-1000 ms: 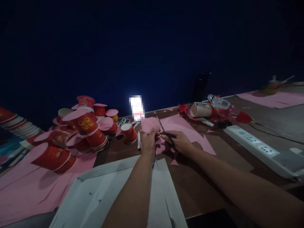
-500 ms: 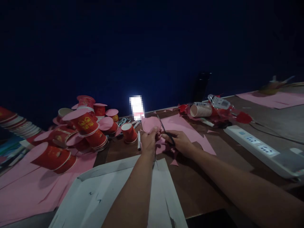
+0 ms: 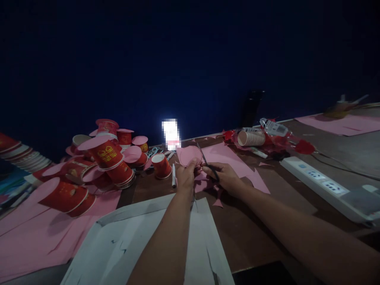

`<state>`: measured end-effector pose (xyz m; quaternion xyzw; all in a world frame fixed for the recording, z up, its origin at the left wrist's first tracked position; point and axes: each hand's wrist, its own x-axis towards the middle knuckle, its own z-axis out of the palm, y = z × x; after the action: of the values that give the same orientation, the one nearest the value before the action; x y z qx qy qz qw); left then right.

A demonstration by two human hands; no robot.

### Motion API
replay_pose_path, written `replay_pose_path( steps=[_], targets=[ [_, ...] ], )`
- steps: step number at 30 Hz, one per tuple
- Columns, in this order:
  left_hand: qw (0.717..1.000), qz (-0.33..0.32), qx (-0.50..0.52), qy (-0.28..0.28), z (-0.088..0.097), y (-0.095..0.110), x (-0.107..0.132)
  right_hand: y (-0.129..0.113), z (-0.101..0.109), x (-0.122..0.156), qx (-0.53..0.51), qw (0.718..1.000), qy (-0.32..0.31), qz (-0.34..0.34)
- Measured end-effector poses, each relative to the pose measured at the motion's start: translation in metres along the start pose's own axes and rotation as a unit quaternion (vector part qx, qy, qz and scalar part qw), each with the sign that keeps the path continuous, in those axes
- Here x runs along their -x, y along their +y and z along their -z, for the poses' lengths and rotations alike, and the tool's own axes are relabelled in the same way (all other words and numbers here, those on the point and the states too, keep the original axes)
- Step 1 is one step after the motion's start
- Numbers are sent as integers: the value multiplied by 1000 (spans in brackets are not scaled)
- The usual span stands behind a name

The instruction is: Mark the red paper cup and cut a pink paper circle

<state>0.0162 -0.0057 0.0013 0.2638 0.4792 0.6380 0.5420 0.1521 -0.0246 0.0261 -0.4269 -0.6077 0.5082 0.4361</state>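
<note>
My left hand [image 3: 188,174] pinches a piece of pink paper [image 3: 190,154] with a round outline on it, thumb on top. Beside it, my right hand [image 3: 224,176] is closed around a pair of dark scissors [image 3: 206,158], their blades pointing up and away along the paper's right edge. The handle loops are partly covered by my fingers. Left of the hands stand a red paper cup [image 3: 161,166] and a white marker [image 3: 173,176]. A larger pink sheet [image 3: 228,158] lies beneath and behind my right hand.
Several red cups with pink paper discs [image 3: 108,154] crowd the left side. A white power strip [image 3: 323,186] lies at the right, and a sleeve of stacked cups [image 3: 251,138] at the back. A white flattened carton [image 3: 127,241] is under my left forearm. A bright blurred screen [image 3: 171,132] stands at the back.
Almost nothing differs. The scissors and my right hand have shifted very slightly, while my left hand keeps the paper in nearly the same place.
</note>
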Motion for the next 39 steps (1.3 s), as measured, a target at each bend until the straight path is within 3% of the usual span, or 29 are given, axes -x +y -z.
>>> replay_pose_path(
  steps=[13,39],
  targets=[
    [999,-31,20,-20,2,-5,-4,-6,-2,2,-24,1000,-3,-6],
    [1000,-3,8,-9,-1,-1,-2,-1,-1,-1,-13,1000,-1,-4]
  ],
)
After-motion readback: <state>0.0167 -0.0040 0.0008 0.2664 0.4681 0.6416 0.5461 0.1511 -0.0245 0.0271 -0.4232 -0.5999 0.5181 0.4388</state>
